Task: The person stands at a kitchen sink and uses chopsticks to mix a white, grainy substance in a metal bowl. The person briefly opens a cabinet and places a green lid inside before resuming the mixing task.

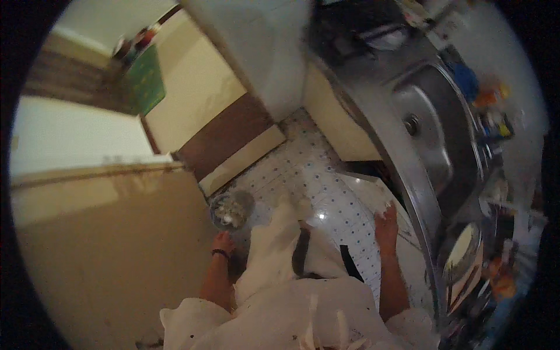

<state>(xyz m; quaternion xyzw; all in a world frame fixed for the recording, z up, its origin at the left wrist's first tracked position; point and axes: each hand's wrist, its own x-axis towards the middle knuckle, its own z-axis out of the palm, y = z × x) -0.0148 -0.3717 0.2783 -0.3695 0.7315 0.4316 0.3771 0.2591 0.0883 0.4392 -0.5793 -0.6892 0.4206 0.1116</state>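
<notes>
My left hand (224, 243), with a dark bracelet at the wrist, is beside the near rim of a round see-through container (232, 212) that has pale, crumpled-looking contents. Its fingers are blurred, and whether they grip the rim cannot be told. On the right, my right hand (387, 223) reaches forward over a pale cabinet door (365, 186) standing open below the sink. Something whitish shows at its fingertips; whether this is a held thing or part of the door is unclear.
A steel sink (420, 127) and its counter run along the right, with a pale oval item (463, 249) and blurred coloured things behind. A brown and cream panel (227, 127) stands ahead left, a tan surface (109, 245) at left. The tiled floor (306, 175) shows between.
</notes>
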